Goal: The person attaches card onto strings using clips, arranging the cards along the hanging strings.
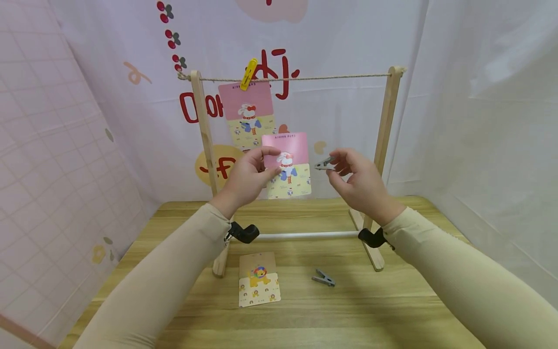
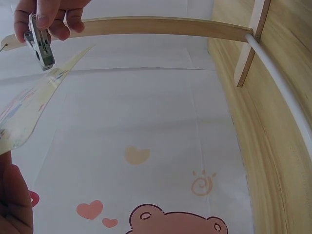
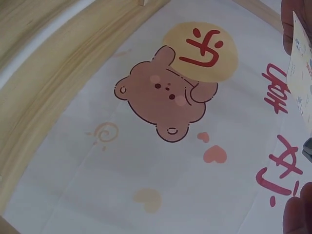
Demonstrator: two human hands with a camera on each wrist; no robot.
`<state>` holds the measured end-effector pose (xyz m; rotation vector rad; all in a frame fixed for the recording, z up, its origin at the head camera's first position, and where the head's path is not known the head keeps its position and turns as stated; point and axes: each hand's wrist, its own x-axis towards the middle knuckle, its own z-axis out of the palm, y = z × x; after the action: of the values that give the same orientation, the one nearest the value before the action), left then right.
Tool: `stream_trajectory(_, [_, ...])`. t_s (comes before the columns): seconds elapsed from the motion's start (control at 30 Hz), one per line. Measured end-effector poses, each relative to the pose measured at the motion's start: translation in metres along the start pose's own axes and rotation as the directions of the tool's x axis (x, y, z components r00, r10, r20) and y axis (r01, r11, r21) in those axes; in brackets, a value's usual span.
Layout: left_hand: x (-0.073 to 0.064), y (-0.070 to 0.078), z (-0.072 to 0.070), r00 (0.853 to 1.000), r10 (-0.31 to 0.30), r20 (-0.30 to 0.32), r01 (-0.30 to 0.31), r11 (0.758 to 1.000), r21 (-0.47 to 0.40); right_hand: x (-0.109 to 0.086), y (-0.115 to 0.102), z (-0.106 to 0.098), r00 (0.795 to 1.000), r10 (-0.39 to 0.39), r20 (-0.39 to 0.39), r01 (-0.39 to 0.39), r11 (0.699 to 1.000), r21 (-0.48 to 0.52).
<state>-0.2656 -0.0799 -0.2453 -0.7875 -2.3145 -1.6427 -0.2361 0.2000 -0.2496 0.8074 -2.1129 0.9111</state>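
My left hand (image 1: 247, 175) pinches a pink and yellow rabbit card (image 1: 298, 182) by its left edge, below the rope. A grey clothespin (image 1: 323, 164) is pinched between the thumb and fingers of my right hand (image 1: 358, 182), just right of that card. In the left wrist view the clothespin (image 2: 41, 46) hangs close to the card's edge (image 2: 34, 105). A matching rabbit card (image 1: 240, 104) hangs from the rope (image 1: 322, 77) under a yellow clothespin (image 1: 249, 74), partly behind the held card.
Wooden posts (image 1: 387, 121) hold the rope, joined low down by a white bar (image 1: 305, 235). On the wooden table (image 1: 305, 315) lie a brown and cream lion card (image 1: 259, 291) and another grey clothespin (image 1: 323, 278). A printed white cloth (image 1: 331, 43) hangs behind.
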Motion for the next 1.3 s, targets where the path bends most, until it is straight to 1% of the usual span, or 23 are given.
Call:
stream_trajectory(0.13, [0.003,0.002,0.000,1.000,0.011,-0.016,-0.010,0.999,0.041,0.004,-0.003,-0.002,1.000,0.009,-0.007,-0.009,1.000,0.008])
stream_trajectory(0.3, [0.008,0.005,0.000,0.999,0.034,-0.020,-0.033,0.999,0.030,0.010,-0.005,-0.005,1.000,0.009,-0.016,-0.009,1.000,0.019])
stream_trajectory(0.37, [0.009,0.008,0.000,0.999,0.040,-0.013,-0.040,0.999,0.005,0.012,-0.006,-0.007,1.000,0.008,-0.020,-0.007,1.000,0.020])
stream_trajectory(0.5, [0.012,0.014,0.000,0.999,0.032,-0.002,-0.032,0.999,-0.019,0.017,-0.007,-0.009,0.999,0.011,-0.033,-0.010,1.000,0.019])
stream_trajectory(0.6, [0.015,0.019,0.000,1.000,0.029,-0.005,-0.029,1.000,-0.006,0.021,-0.009,-0.012,0.999,0.009,-0.049,-0.008,1.000,0.020])
stream_trajectory(0.67, [0.016,0.021,-0.001,0.999,0.035,-0.008,-0.035,0.999,0.010,0.024,-0.010,-0.013,0.998,0.006,-0.058,-0.005,1.000,0.022])
stream_trajectory(0.87, [0.021,0.026,-0.002,0.998,0.056,-0.004,-0.056,0.998,0.009,0.034,-0.015,-0.018,0.997,0.001,-0.075,0.000,1.000,0.016])
stream_trajectory(1.0, [0.023,0.030,-0.003,0.998,0.068,-0.017,-0.068,0.997,0.030,0.041,-0.019,-0.020,0.996,0.004,-0.087,-0.004,1.000,0.001])
stream_trajectory(1.3, [0.028,0.035,-0.004,0.998,0.055,-0.029,-0.054,0.998,0.024,0.053,-0.022,-0.023,0.993,0.026,-0.115,-0.027,1.000,-0.009])
